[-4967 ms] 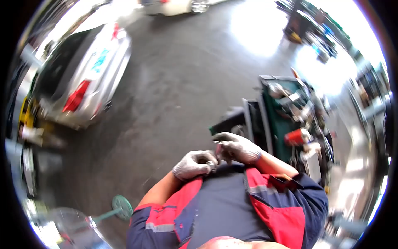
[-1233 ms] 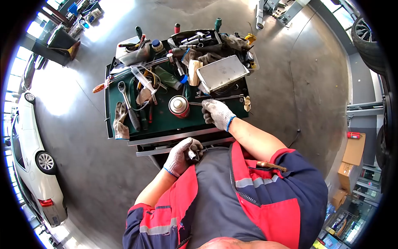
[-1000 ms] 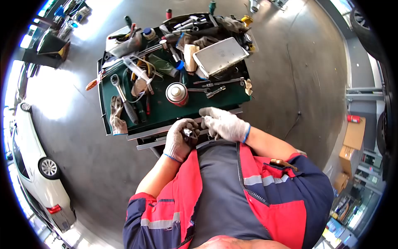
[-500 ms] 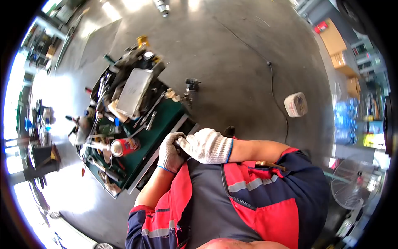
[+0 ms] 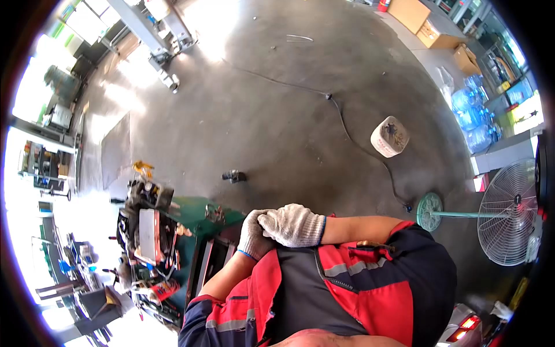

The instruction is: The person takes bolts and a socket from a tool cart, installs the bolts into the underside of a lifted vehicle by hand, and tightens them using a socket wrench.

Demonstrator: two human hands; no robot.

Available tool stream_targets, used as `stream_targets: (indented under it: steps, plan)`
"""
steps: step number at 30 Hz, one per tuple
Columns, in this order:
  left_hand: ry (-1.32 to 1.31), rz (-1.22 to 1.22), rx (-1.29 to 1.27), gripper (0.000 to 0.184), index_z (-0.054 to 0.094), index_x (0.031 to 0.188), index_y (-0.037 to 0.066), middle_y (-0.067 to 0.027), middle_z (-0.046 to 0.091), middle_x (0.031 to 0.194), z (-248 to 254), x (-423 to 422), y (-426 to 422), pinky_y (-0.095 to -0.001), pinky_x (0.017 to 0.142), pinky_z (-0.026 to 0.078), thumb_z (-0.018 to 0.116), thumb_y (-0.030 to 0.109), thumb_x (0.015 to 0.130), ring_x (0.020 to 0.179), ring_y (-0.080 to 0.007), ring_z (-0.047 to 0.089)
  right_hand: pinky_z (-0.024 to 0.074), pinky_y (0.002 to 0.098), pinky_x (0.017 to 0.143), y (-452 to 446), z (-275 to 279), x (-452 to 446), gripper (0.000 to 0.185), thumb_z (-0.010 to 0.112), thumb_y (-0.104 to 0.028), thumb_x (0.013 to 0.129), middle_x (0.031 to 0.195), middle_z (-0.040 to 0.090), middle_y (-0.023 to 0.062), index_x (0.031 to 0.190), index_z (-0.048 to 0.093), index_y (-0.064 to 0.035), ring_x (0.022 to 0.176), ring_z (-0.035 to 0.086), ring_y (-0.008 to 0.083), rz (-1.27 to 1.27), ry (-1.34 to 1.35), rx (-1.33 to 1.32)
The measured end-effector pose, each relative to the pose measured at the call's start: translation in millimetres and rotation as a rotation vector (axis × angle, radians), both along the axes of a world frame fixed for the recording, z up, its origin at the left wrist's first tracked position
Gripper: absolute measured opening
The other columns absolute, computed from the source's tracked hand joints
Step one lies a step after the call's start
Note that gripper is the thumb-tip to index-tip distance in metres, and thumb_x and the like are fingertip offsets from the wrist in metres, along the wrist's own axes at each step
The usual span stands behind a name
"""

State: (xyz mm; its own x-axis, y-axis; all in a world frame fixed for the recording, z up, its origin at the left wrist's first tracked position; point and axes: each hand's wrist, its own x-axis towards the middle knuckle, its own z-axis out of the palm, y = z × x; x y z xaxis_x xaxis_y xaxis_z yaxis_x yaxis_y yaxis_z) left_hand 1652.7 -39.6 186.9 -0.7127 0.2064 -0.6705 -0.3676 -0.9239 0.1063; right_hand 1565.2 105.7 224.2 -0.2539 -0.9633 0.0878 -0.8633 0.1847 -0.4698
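My left hand, in a knitted whitish work glove with a blue cuff edge, is held in front of my chest. Against it, partly covering its fingers, rests my right hand in a matching glove. Both hands look closed, with fingers curled in toward each other. Whatever may be between them is hidden. Close by on the left stands a green tool cart, its top crowded with tools, a grey flat box and a red can.
A dark small device lies on the floor ahead. Farther right are a white bucket, a black cable and a standing fan. Blue water bottles and cardboard boxes line the right side; a lift post rises far left.
My view has turned toward the right, so the cart sits lower and farther left, and the fan shows more fully. My hands stay together in front of my chest.
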Motion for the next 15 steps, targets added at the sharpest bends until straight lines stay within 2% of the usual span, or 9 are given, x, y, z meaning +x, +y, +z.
stream_targets:
  steps: [2,3,4,6,9,10,13,14,15]
  plan:
    - [-0.019,-0.027,-0.004,0.03,0.067,0.103,0.001,-0.0148,0.071,0.108,13.3,-36.4,14.1,-0.0455,0.102,0.049,0.048,0.024,0.096,0.103,-0.0292,0.066,0.0562,0.0441,0.063,12.3,-1.9,-26.3,0.032,0.061,-0.035,0.096,0.091,0.069,0.015,0.107,0.059,-0.0047,0.077,0.072,0.0313,-0.059,0.021,-0.005]
    - [-0.006,-0.039,0.037,0.028,0.067,0.1,0.003,-0.0138,0.072,0.104,12.5,-52.7,16.6,-0.0448,0.101,0.05,0.048,0.023,0.095,0.101,-0.0288,0.066,0.0549,0.0444,0.062,16.9,-8.4,-38.1,0.032,0.061,-0.035,0.096,0.09,0.067,0.0137,0.108,0.059,-0.0056,0.076,0.07,0.0306,-0.097,0.055,-0.021]
    - [0.135,-0.084,0.158,0.03,0.068,0.102,0.005,-0.0129,0.071,0.106,-1.7,-68.3,15.3,-0.0456,0.104,0.048,0.047,0.026,0.097,0.105,-0.0282,0.065,0.0542,0.0452,0.061,21.5,-5.9,-52.7,0.03,0.06,-0.032,0.096,0.09,0.066,0.0136,0.109,0.058,-0.0052,0.076,0.069,0.0306,-0.128,0.045,-0.05]
    - [0.126,-0.146,0.114,0.029,0.067,0.101,0.008,-0.0117,0.071,0.105,-12.9,-102.0,15.5,-0.0458,0.104,0.048,0.046,0.027,0.098,0.104,-0.0271,0.065,0.0532,0.0457,0.061,24.3,-5.7,-81.5,0.029,0.058,-0.028,0.096,0.092,0.065,0.0139,0.113,0.056,-0.0051,0.077,0.068,0.0306,-0.188,0.029,-0.063]
    - [-0.055,-0.189,-0.013,0.024,0.067,0.091,0.007,-0.0108,0.07,0.092,6.4,-168.1,15.6,-0.0433,0.094,0.052,0.049,0.022,0.093,0.089,-0.0268,0.065,0.0533,0.046,0.061,25.1,-21.4,-127.9,0.029,0.057,-0.029,0.097,0.091,0.065,0.0145,0.114,0.056,-0.0048,0.077,0.068,0.0308,-0.242,0.06,-0.121]
    - [0.024,-0.241,0.048,0.025,0.068,0.096,0.008,-0.011,0.071,0.098,-10.8,-189.8,7.5,-0.0442,0.095,0.052,0.05,0.025,0.095,0.096,-0.027,0.066,0.0537,0.0463,0.062,24.3,-19.6,-147.2,0.03,0.057,-0.029,0.098,0.093,0.065,0.0166,0.114,0.056,-0.0035,0.078,0.069,0.0321,-0.263,0.053,-0.138]
    - [0.089,-0.359,-0.06,0.028,0.068,0.101,0.009,-0.0093,0.072,0.103,-38.1,-278.1,-13.9,-0.0443,0.096,0.052,0.051,0.031,0.098,0.101,-0.0266,0.065,0.054,0.0467,0.064,16.4,-8.1,-224.7,0.031,0.058,-0.029,0.099,0.094,0.066,0.0184,0.114,0.057,-0.0025,0.081,0.069,0.0344,-0.401,-0.047,-0.194]
    - [0.112,-0.4,0.032,0.031,0.068,0.106,0.01,-0.0081,0.071,0.106,-38.5,-311.2,-19.2,-0.0446,0.097,0.051,0.051,0.036,0.101,0.104,-0.0265,0.065,0.0536,0.0473,0.066,13.4,-6.6,-252.7,0.031,0.06,-0.03,0.099,0.094,0.067,0.0202,0.114,0.057,-0.0025,0.083,0.069,0.0365,-0.431,-0.058,-0.2]
    - [0.078,-0.431,0.0,0.033,0.068,0.106,0.011,-0.008,0.072,0.108,-15.9,-343.6,-17.9,-0.045,0.099,0.05,0.051,0.039,0.101,0.106,-0.0251,0.065,0.0558,0.0464,0.07,11.3,1.1,-281.2,0.03,0.07,-0.025,0.094,0.095,0.069,0.0163,0.116,0.06,-0.0056,0.084,0.07,0.0371,-0.49,-0.145,-0.156]
